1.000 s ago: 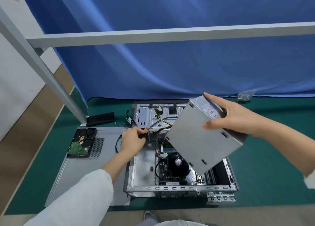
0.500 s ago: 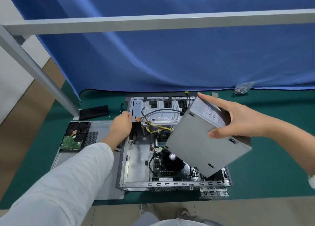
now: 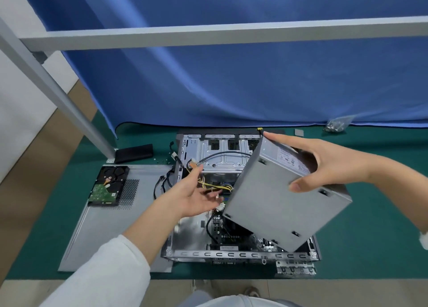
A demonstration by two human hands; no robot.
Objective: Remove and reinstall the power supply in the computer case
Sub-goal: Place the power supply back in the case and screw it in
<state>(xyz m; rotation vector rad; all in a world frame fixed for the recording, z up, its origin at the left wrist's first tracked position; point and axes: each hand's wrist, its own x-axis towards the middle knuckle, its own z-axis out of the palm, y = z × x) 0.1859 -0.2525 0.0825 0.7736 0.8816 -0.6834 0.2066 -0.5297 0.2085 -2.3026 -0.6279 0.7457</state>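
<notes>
green table [image 3: 370,237] | computer case [image 3: 231,255] | side panel [image 3: 104,225] | screw bag [image 3: 337,124]

The tilted power supply [image 3: 278,204] covers the right half of the computer case [image 3: 208,253] interior, so the board beneath it shows only at the left and along the near edge. The print on its label is too small to read. The right hand [image 3: 324,165] hides part of that label, and its forearm runs off the right edge. The left hand [image 3: 194,195] covers part of the yellow wires [image 3: 215,187]. The small bag [image 3: 337,124] holds blurred contents.
</notes>
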